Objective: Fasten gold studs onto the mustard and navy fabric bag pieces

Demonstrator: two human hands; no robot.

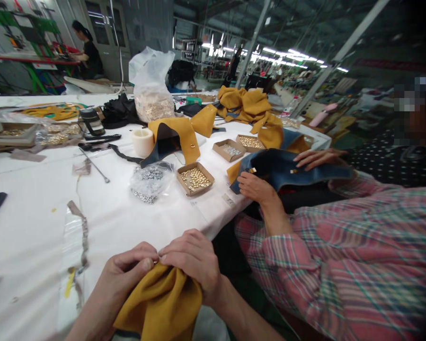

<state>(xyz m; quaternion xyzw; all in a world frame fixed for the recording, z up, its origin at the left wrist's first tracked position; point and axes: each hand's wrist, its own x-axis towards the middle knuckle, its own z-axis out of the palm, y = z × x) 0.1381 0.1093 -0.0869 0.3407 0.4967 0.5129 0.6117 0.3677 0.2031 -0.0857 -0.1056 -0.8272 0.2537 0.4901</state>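
A mustard-yellow piece of fabric (163, 303) hangs bunched below my two hands at the table's near edge. My left hand (133, 267) pinches its upper edge between thumb and fingers, close to a tiny metal fitting (155, 261). My right hand (193, 258) is closed over the same edge, fingertips beside the left ones. What lies under the right fingers is hidden. Beyond my hands are a cardboard tray of gold-coloured metal pieces (195, 179) and a clear bag of silver rings (149, 182).
To the right, a co-worker in a plaid sleeve (291, 251) handles a blue and yellow piece (291, 168). A tape roll (142, 142), a screwdriver-like rod (95, 166), more small trays (229, 149) and yellow pieces (244, 102) lie on the white table (28, 227).
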